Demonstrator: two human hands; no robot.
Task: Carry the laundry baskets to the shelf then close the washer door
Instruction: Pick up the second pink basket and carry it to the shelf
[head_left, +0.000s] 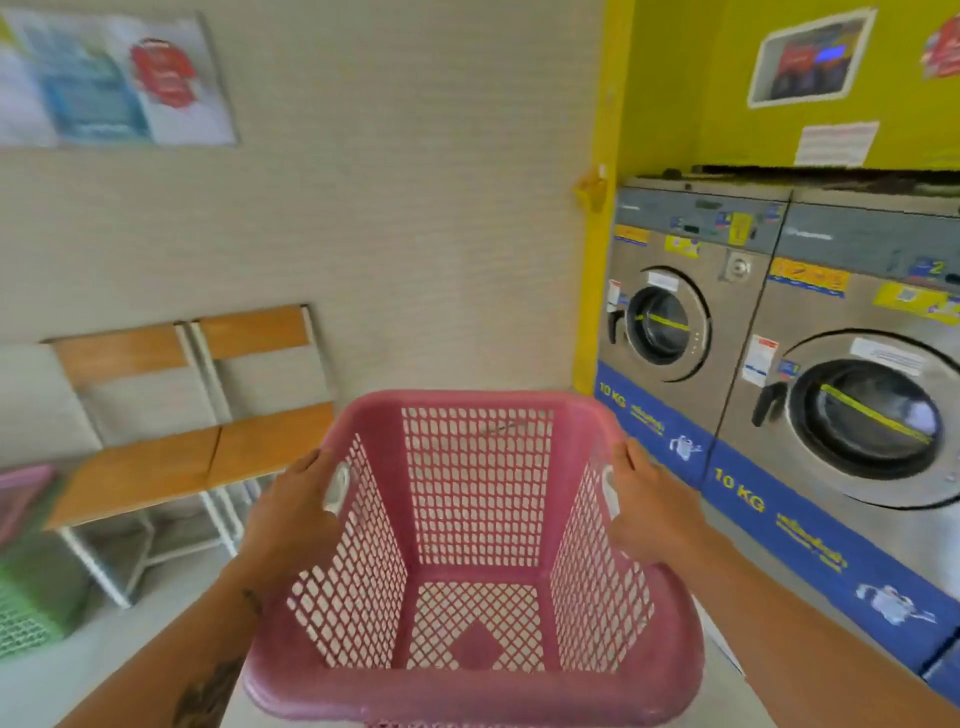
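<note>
Right under my view I have the empty pink plastic lattice laundry basket (475, 561), held up in the air in front of me with its open mouth tipped toward the camera, so I look straight down onto its mesh floor. My left hand (296, 512) is clamped on the left rim, fingers curled over the edge at the handle slot. My right hand (647, 512) is clamped the same way on the right rim, fingers wrapped over the top at the opposite slot. Both forearms run in from the bottom corners, the left one carrying dark tattoo marks.

Down at the left edge, blurred, I catch a green plastic lattice basket (28, 597) low near the floor, with a second pink basket (21, 493) just above it; I cannot tell whether they are stacked or only overlap.

Beyond the basket on the left, two orange-wood chairs with white metal frames (192, 441) stand side by side against the pale textured wall (415, 208).

On the right, two steel front-loading washing machines (852, 415) stand next to each other, each with a blue "10 KG" band across the bottom. Both of their round glass doors (662, 327) look closed flat against the fronts.

Farther up, a blurred poster (114, 78) hangs on the pale wall, and paper notices (813, 54) are stuck on the yellow wall (670, 78) above the machines.
</note>
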